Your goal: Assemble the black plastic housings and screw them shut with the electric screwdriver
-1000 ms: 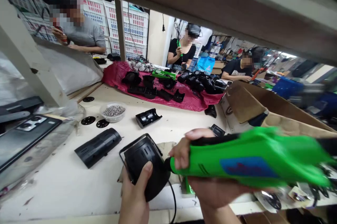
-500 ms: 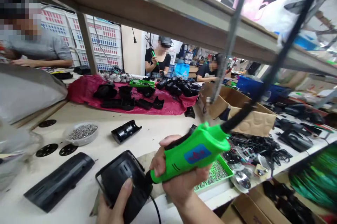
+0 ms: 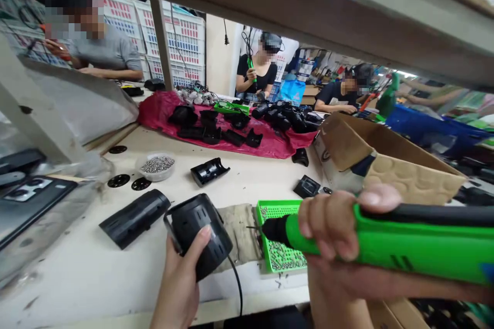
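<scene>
Well, the left hand (image 3: 181, 275) is clamped on a black housing (image 3: 200, 215) — the right hand (image 3: 332, 226) wraps a green screwdriver (image 3: 412, 246) near a green tray (image 3: 285, 270).

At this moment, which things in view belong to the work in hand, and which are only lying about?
Probably in use:
black housing, in left hand
green power tool, in right hand
green tray of metal pieces

Seemingly lying about:
black discs
cardboard box
pink sheet

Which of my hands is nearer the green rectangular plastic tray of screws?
Right. Your right hand, gripping a green and black handheld screwdriver, partly hides the right end of the tray. Your left hand, holding a black plastic housing, is farther away, left of the tray.
</scene>
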